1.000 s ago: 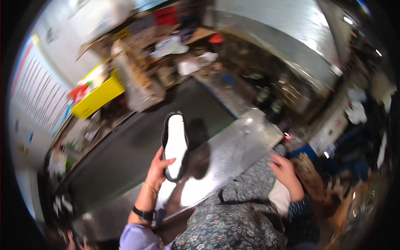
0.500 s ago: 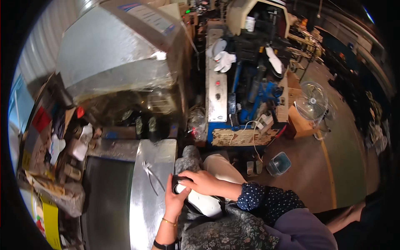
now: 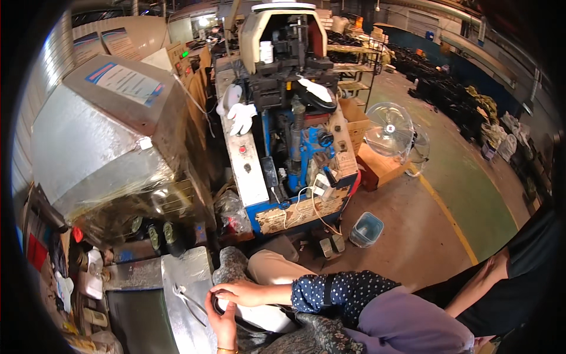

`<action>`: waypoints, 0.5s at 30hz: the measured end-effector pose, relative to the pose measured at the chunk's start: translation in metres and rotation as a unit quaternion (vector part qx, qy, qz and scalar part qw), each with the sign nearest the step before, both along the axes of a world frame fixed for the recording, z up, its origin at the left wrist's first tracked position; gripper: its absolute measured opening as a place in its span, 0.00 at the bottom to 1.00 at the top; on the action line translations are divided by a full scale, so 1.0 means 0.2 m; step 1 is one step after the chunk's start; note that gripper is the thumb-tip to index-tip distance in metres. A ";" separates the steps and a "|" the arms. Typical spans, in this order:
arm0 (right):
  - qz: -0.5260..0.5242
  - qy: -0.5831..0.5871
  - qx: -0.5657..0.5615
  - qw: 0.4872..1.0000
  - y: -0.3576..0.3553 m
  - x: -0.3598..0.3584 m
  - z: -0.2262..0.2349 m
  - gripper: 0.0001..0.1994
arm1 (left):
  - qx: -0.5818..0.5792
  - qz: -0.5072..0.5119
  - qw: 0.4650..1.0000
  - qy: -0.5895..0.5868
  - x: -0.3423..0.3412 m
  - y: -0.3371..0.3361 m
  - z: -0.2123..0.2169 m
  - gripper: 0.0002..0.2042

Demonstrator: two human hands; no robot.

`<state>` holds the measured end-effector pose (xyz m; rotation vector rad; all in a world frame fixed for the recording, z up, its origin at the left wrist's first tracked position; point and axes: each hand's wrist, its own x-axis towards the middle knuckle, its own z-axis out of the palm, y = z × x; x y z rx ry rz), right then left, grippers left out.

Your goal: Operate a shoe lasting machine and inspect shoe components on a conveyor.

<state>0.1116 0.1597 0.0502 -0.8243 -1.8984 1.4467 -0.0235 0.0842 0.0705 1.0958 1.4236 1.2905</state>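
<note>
In front of my lap, both hands are closed around a white, long piece with a dark edge (image 3: pixel 265 317), possibly a shoe last with a dark upper. My left hand (image 3: pixel 222 321) grips its near-left end, thumb raised. Reaching in from the right in a dotted sleeve, my right hand (image 3: pixel 243 292) lies over the top of the same end, its fingertips meeting the left hand. What the fingers press on is mostly hidden. Metal pincers (image 3: pixel 187 300) rest just left of my hands on a shiny metal sheet (image 3: pixel 188 272).
Ahead stands a blue and white machine (image 3: pixel 247 171) with white gloves (image 3: pixel 242 118) and a white-and-black shoe-shaped piece (image 3: pixel 316 91) on it. A metal hood (image 3: pixel 100 141) covers dark shoes (image 3: pixel 154 237) at left. A fan (image 3: pixel 390 128), a bin (image 3: pixel 367 229) and another person's forearm (image 3: pixel 480 282) are at right.
The view has swung up and rightward, so the machine and floor show more fully and my hands sit lower and further left in the picture. Both hands keep hold of the white piece.
</note>
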 end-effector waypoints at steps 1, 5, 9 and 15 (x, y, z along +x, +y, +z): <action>-0.019 0.011 0.008 1.000 -0.04 0.03 -0.06 0.24 | -0.006 -0.009 1.000 0.026 -0.05 0.02 -0.07 0.34; -0.103 -0.007 -0.025 0.994 -0.32 0.20 -0.24 0.22 | 0.040 0.005 0.989 0.145 -0.21 0.09 -0.13 0.31; -0.158 -0.009 -0.130 0.979 -0.26 0.29 -0.19 0.17 | -0.041 -0.045 0.994 -0.091 -0.06 0.12 0.06 0.27; -0.044 0.081 -0.485 0.870 -0.16 0.39 -0.05 0.33 | -0.055 -0.020 0.985 -0.163 -0.06 0.02 -0.08 0.24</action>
